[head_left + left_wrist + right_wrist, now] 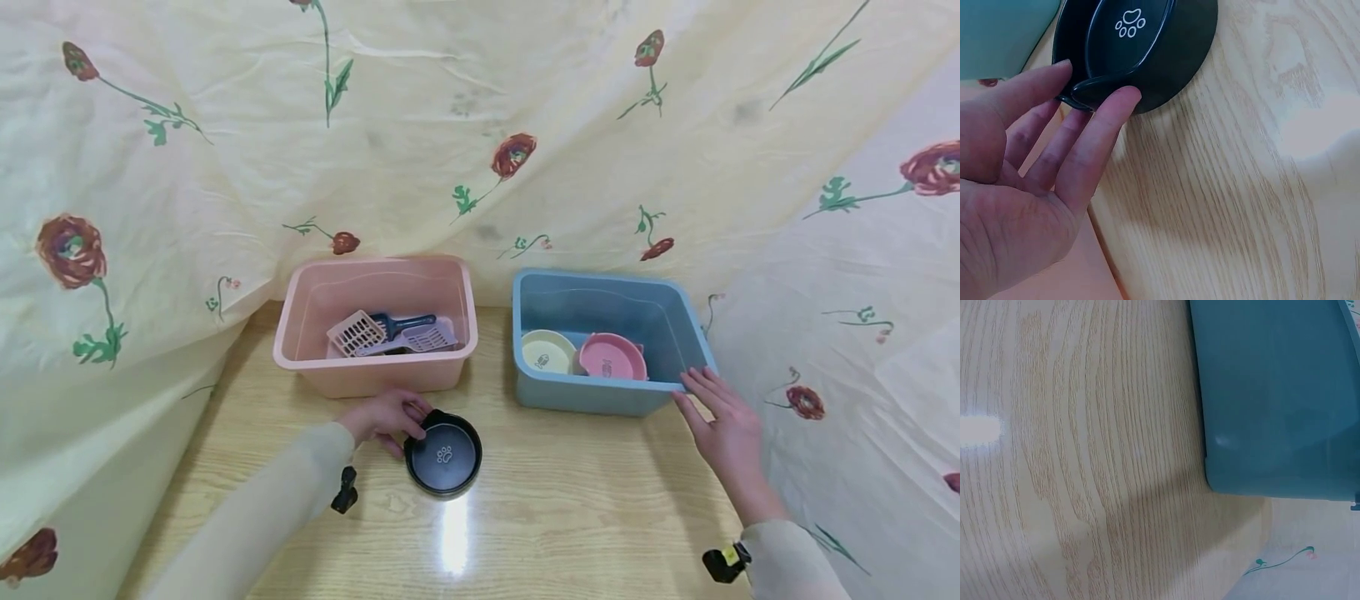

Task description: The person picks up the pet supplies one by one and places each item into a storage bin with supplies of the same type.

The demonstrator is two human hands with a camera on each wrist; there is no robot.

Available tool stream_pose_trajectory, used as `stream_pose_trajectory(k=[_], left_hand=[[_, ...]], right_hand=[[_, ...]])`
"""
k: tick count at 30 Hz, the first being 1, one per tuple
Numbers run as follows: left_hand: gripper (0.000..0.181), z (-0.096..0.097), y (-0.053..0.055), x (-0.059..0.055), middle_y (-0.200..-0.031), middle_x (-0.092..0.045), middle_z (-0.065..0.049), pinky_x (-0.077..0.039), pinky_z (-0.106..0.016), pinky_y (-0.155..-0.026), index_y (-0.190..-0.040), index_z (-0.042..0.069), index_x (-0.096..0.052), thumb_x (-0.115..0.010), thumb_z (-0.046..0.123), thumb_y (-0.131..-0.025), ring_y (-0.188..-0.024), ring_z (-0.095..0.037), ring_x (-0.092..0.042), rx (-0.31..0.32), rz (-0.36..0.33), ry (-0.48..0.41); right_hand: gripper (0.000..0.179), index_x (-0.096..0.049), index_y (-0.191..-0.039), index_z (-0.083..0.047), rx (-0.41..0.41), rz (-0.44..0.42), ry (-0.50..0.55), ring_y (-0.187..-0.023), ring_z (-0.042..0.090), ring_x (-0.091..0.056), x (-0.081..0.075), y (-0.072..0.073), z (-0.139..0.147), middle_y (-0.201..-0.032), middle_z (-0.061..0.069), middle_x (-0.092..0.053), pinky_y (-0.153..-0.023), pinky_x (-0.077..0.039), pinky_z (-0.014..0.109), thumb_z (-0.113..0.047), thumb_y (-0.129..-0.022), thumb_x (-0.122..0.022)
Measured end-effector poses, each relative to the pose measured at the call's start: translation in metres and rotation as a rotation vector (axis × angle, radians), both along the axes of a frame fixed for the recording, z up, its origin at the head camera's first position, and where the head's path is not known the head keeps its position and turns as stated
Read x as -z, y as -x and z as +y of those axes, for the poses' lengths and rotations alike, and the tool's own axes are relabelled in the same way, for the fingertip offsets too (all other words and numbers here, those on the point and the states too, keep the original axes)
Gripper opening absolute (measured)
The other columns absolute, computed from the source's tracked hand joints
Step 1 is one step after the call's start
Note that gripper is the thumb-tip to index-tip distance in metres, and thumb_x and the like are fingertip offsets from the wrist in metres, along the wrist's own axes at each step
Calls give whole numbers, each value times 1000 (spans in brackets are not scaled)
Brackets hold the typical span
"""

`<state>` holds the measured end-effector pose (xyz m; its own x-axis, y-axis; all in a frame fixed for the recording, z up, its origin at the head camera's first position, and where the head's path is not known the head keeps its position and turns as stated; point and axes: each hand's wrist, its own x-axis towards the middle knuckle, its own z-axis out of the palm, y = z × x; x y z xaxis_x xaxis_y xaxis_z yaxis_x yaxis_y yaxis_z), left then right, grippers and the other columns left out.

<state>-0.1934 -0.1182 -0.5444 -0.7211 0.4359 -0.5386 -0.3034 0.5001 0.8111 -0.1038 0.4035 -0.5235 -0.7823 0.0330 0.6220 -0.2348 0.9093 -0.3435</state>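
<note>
On the wooden table lies a round black pet bowl (447, 457) with a white paw print inside. My left hand (392, 419) holds its upper left rim, thumb on the inner side and fingers outside, as the left wrist view shows close up. At the right, my right hand (726, 429) rests its fairly straight fingers on the near right corner of a blue bin (577, 397). Inside that bin are a cream bowl (546, 348) and a pink bowl (611, 357), each with a fish mark. The right hand is outside the right wrist view.
A pink bin (382, 379) stands left of the blue one, holding a beige litter scoop (356, 333), a dark blue scoop (408, 323) and a lilac scoop (427, 337). A flowered cloth (420, 167) hangs behind and along both sides of the table (555, 517).
</note>
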Motion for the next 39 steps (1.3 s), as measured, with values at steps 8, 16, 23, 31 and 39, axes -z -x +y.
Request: stream_pose_trajectory(k=[8, 16, 23, 31, 39], left_hand=[[45, 2, -2, 1, -126, -71, -21, -68, -48, -66, -131, -2, -66, -77, -12, -88, -102, -25, -72, -18, 19, 17], [44, 2, -4, 8, -120, -73, -18, -67, -50, -66, -126, -3, -67, -78, -13, -85, -101, -24, -71, -46, 64, 12], [42, 3, -7, 7, -118, -73, -18, -67, -53, -65, -124, -3, -69, -77, -15, -84, -99, -26, -73, -72, 80, 33], [41, 9, -11, 5, -114, -75, -18, -67, -53, -63, -120, -4, -69, -77, -18, -83, -102, -29, -73, -82, 127, 46], [36, 12, -12, 7, -106, -74, -17, -67, -54, -62, -113, -3, -70, -75, -21, -82, -90, -23, -71, -97, 160, 72]], right_hand=[[42, -76, -130, -3, -3, -3, 7, -135, 44, -61, 3, 2, -1, -134, 22, -72, -123, -40, 47, -30, -98, -80], [45, -76, -129, -2, 7, -14, 9, -136, 45, -61, 1, 2, -4, -134, 23, -71, -119, -42, 55, -6, -86, -88], [46, -75, -130, -3, 3, -19, 7, -137, 45, -60, 0, 1, -6, -135, 23, -71, -122, -40, 49, -5, -86, -87], [40, -76, -129, -2, -17, 0, 17, -135, 46, -60, 1, -2, -4, -133, 24, -71, -120, -24, 13, -26, -98, -81], [41, -76, -129, -1, 0, -9, 14, -137, 44, -60, -1, -4, -6, -134, 24, -71, -119, -23, 12, -15, -91, -85]])
